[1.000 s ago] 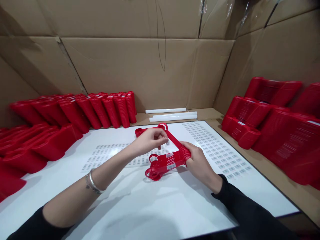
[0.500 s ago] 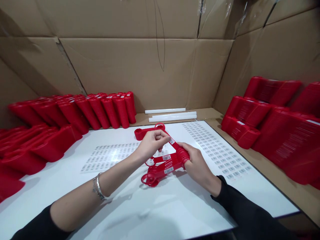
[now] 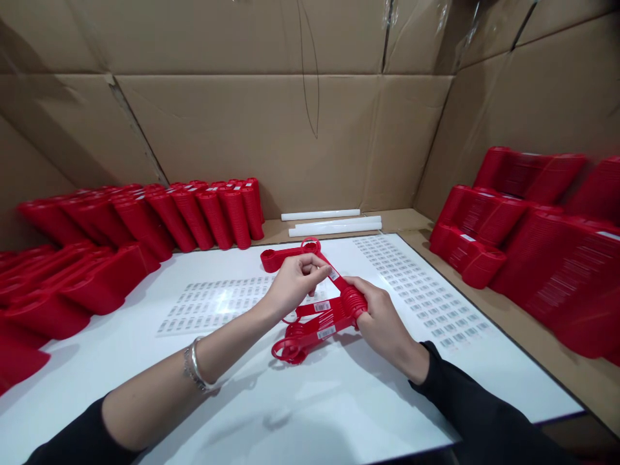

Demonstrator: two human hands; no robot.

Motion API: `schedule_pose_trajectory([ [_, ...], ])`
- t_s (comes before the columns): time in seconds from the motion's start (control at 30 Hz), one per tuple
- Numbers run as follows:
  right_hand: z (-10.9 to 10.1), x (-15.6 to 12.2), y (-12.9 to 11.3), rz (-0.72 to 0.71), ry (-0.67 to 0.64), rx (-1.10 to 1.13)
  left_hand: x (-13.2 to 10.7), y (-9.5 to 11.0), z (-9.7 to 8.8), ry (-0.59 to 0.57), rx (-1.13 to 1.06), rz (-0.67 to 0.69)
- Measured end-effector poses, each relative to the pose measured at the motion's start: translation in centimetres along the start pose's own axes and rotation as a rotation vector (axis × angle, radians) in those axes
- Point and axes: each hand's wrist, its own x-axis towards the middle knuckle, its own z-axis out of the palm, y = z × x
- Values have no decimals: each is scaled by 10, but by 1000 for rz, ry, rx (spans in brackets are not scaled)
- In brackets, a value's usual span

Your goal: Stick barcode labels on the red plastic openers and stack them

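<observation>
The white surface [image 3: 339, 400] has a long right edge that runs on a slant, and the hands are well apart from it. The far edge is near the hands, and past it is a strip of brown cardboard [image 3: 402, 221].

The red plastic hangers [image 3: 324, 321] lie in a bunch near the middle of the surface, with small white labels on them. The left hand [image 3: 295, 284] is closed in a pinch on a hanger's red arm. The right hand [image 3: 382, 320] is closed on the thick end of the bunch.

Sheets of labels [image 3: 213, 307] lie under and beside the hands. Big stacks of red hangers [image 3: 208, 216] stand on the left, and more [image 3: 504, 242] stand on the right. White rods [image 3: 334, 226] lie on the cardboard, behind the hangers.
</observation>
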Motion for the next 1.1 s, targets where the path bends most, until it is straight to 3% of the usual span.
schedule_pose_trajectory([
  [0.2, 1, -1, 0, -1, 3, 4, -2, -5, 3, 28, 69, 64],
  [0.4, 2, -2, 0, -32, -3, -24, -2, -23, 7, 146, 352, 360],
  [0.5, 1, -4, 0, -61, -13, -17, 1, -30, 6, 269, 511, 536],
  [0.6, 0, -5, -1, -75, -25, 2, 5, -31, 0, 362, 575, 585],
  [0.77, -1, -5, -4, -118, -70, -6, 11, -21, -14, 140, 497, 464],
  [0.93, -10, -7, 2, -135, -147, -51, 6, -19, -26, 171, 466, 432],
  [1.1, -24, -17, 21, -105, -276, -214, -21, -34, -29, -204, 555, 296],
])
